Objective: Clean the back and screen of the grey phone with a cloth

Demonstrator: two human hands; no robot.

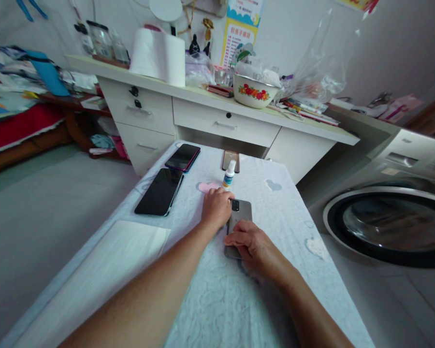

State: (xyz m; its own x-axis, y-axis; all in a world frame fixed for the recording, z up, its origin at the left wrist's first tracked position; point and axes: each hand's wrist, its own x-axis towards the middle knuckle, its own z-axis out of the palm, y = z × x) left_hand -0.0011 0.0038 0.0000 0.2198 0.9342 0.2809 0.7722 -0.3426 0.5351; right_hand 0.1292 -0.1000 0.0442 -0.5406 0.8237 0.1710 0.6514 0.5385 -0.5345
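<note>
A grey smartphone (243, 209) lies back side up on the cloth-covered table, its dark camera block at the upper left. Against its upper left edge rests my left hand (216, 205), fingers curled and gripping that side. My right hand (247, 241) is over the phone's lower half, fingertips pressed together on its back. Whatever those fingers may hold is hidden. Just beyond my left hand stands a small white spray bottle (229, 175) with a blue and yellow label.
Two dark phones, a nearer one (159, 192) and a farther one (183, 157), lie at the left. A brownish phone or case (226, 159) sits behind the bottle. A folded white cloth (105, 256) covers the near left. Beyond are a white desk (199, 116) and a washing machine (391, 188).
</note>
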